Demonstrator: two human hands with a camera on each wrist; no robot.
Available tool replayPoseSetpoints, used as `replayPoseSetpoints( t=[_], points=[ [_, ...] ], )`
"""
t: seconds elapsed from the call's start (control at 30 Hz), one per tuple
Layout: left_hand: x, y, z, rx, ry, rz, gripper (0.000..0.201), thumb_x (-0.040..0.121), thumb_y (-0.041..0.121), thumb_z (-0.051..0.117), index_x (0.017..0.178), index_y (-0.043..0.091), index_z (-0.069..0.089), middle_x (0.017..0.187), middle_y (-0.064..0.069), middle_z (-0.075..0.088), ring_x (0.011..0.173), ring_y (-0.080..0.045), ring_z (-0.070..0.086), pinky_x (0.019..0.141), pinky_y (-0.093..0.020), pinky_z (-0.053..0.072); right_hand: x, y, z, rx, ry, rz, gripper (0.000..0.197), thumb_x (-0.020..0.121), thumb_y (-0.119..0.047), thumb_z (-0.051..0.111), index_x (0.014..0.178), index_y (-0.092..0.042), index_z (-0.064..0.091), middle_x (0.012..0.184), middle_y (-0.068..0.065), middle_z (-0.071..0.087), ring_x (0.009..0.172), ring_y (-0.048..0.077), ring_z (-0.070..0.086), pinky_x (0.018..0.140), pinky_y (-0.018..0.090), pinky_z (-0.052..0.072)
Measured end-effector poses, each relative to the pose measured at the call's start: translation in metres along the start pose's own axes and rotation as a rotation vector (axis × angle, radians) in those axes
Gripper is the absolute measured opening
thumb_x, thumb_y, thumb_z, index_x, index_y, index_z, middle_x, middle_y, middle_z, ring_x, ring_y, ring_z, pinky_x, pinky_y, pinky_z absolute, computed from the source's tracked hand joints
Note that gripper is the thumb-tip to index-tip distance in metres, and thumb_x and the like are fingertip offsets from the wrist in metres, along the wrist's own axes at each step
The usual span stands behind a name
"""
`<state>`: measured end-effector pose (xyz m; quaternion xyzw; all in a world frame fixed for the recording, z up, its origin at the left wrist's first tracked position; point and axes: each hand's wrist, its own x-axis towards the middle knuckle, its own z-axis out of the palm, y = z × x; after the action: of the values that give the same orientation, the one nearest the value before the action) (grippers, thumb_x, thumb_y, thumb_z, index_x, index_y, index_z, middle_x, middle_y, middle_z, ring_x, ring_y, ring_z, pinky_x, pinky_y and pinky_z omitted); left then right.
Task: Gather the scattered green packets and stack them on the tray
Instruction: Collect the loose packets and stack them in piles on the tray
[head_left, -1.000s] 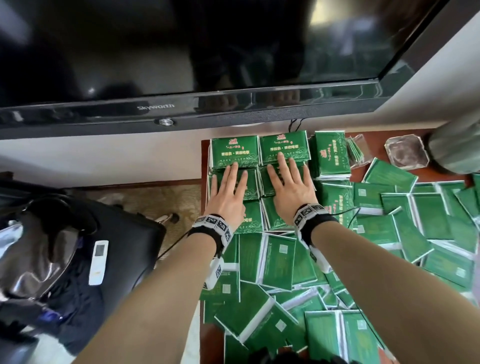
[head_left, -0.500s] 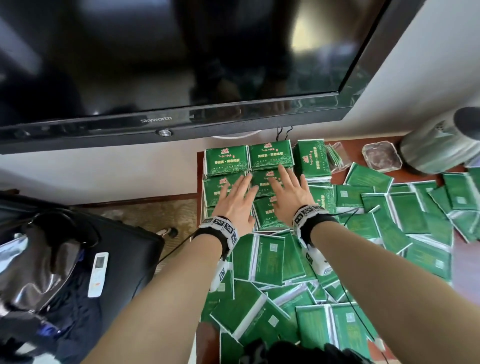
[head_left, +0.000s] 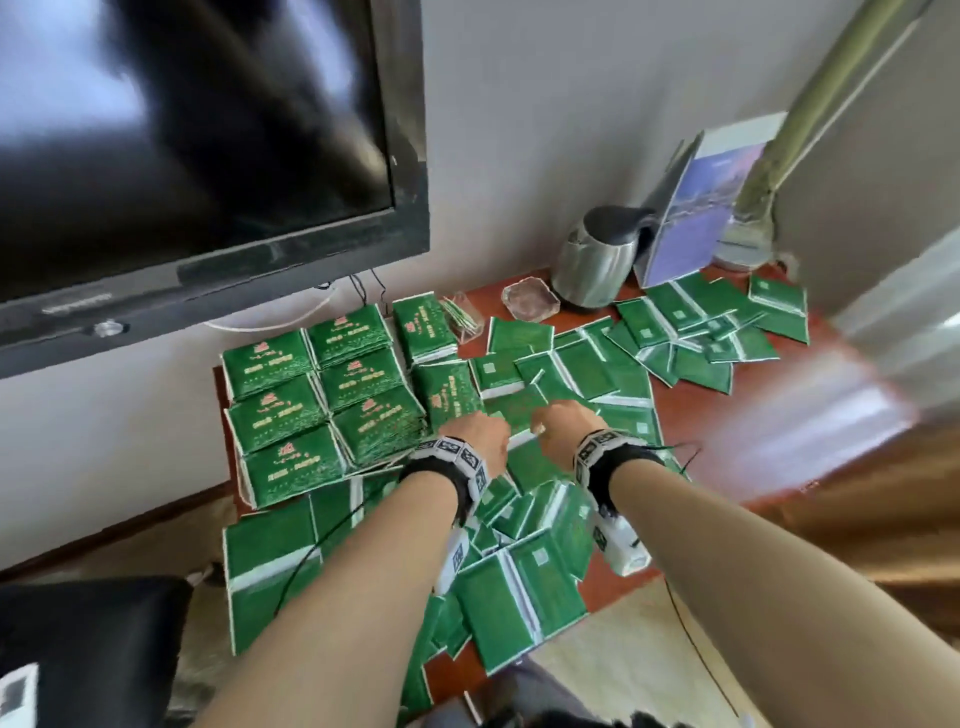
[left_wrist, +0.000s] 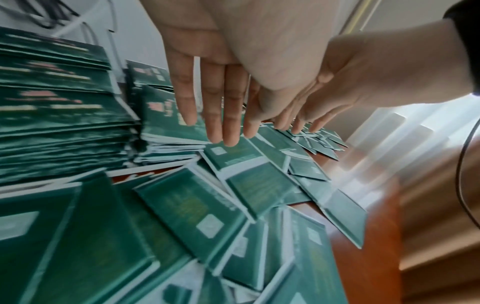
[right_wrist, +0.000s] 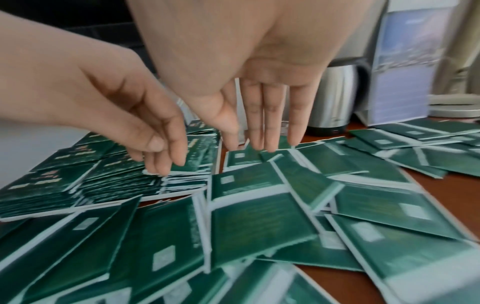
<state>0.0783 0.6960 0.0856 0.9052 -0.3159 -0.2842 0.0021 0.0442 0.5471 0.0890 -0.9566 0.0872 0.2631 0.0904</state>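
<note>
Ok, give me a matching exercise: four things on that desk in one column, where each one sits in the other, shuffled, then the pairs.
Things:
1. stacked green packets
2. electric kettle
3. glass ashtray
4. booklet

Places:
A. upright against the wall, right of the kettle
B. left end of the desk, below the television
C. just left of the kettle's base
D. back of the desk, between ashtray and booklet

Pairs: 1-B, 2-D, 3-C, 4-A

Glossy green packets (head_left: 540, 577) cover a polished reddish wooden table (head_left: 727, 415).
At upper right stand a brushed-metal kettle (head_left: 592, 265) with black plastic lid and a clear glass ashtray (head_left: 530, 297); upper left, a glossy black television (head_left: 208, 156).
</note>
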Motion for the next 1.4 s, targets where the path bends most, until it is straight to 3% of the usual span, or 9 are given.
replayPoseSetpoints(
  t=[0.07, 0.33, 0.53, 0.7, 0.93, 1.13, 1.27, 1.4],
  points=[
    [0.007, 0.030, -0.003, 0.029, -0.002, 0.032, 0.025, 0.096, 0.016, 0.050, 0.114, 0.018, 0.067, 0.113, -0.010, 0.069, 0.102, -0.033, 0.065, 0.088, -0.042, 0.057, -0.012, 0.035, -0.005, 0.012, 0.006, 0.056, 0.035, 0.093, -0.009, 0.047, 0.119, -0.020, 0.068, 0.120, 0.010, 0.067, 0.107, 0.030, 0.065, 0.090, 0.039, 0.056],
    [0.057, 0.169, -0.023, 0.110, 0.005, 0.080, 0.025, 0.098, 0.016, 0.048, 0.112, 0.016, 0.068, 0.112, -0.011, 0.069, 0.100, -0.032, 0.066, 0.087, -0.042, 0.058, -0.041, 0.200, -0.014, 0.081, -0.008, 0.154, 0.030, 0.089, -0.014, 0.046, 0.103, -0.014, 0.072, 0.109, 0.012, 0.071, 0.097, 0.033, 0.067, 0.085, 0.041, 0.057],
    [0.110, 0.283, -0.039, 0.042, 0.056, 0.005, 0.027, 0.096, 0.016, 0.047, 0.109, 0.023, 0.070, 0.113, -0.008, 0.069, 0.099, -0.031, 0.066, 0.087, -0.040, 0.057, -0.042, 0.333, -0.030, 0.066, -0.020, 0.153, 0.030, 0.093, -0.012, 0.048, 0.112, -0.012, 0.070, 0.111, 0.013, 0.069, 0.099, 0.033, 0.067, 0.086, 0.043, 0.058],
    [0.141, 0.345, -0.048, -0.032, 0.034, -0.027, 0.029, 0.096, 0.018, 0.046, 0.110, 0.028, 0.070, 0.113, -0.006, 0.069, 0.096, -0.029, 0.066, 0.080, -0.036, 0.058, -0.028, 0.419, -0.042, 0.062, -0.014, 0.173, 0.031, 0.087, -0.014, 0.048, 0.110, -0.015, 0.069, 0.111, 0.012, 0.069, 0.096, 0.034, 0.067, 0.086, 0.047, 0.058],
    [0.203, 0.366, -0.046, -0.048, -0.045, -0.126, 0.029, 0.095, 0.020, 0.047, 0.106, 0.028, 0.072, 0.108, -0.005, 0.071, 0.089, -0.027, 0.067, 0.079, -0.037, 0.060, 0.014, 0.484, -0.036, 0.097, -0.098, 0.173, 0.033, 0.084, -0.013, 0.047, 0.108, -0.016, 0.071, 0.107, 0.010, 0.071, 0.094, 0.034, 0.069, 0.086, 0.046, 0.058],
    [0.288, 0.361, -0.058, -0.097, -0.014, -0.232, 0.025, 0.095, 0.023, 0.047, 0.103, 0.024, 0.071, 0.101, -0.005, 0.071, 0.083, -0.027, 0.067, 0.076, -0.035, 0.059, 0.074, 0.523, -0.048, 0.084, -0.116, 0.175, 0.028, 0.090, -0.016, 0.047, 0.107, -0.013, 0.068, 0.104, 0.012, 0.069, 0.089, 0.034, 0.067, 0.083, 0.045, 0.059],
    [0.339, 0.354, -0.071, -0.170, 0.012, -0.305, 0.026, 0.097, 0.023, 0.046, 0.100, 0.018, 0.071, 0.101, -0.008, 0.071, 0.084, -0.029, 0.068, 0.076, -0.035, 0.059, 0.110, 0.549, -0.068, 0.052, -0.139, 0.177, 0.027, 0.093, -0.014, 0.049, 0.114, -0.011, 0.067, 0.112, 0.012, 0.067, 0.101, 0.035, 0.065, 0.087, 0.040, 0.055],
    [0.377, 0.337, -0.081, -0.261, 0.017, -0.440, 0.023, 0.098, 0.026, 0.049, 0.100, 0.015, 0.069, 0.099, -0.009, 0.070, 0.081, -0.029, 0.066, 0.068, -0.032, 0.054, 0.145, 0.569, -0.093, 0.007, -0.168, 0.192, 0.028, 0.086, -0.007, 0.044, 0.101, -0.013, 0.067, 0.101, 0.011, 0.067, 0.083, 0.032, 0.065, 0.073, 0.036, 0.056]
  ],
)
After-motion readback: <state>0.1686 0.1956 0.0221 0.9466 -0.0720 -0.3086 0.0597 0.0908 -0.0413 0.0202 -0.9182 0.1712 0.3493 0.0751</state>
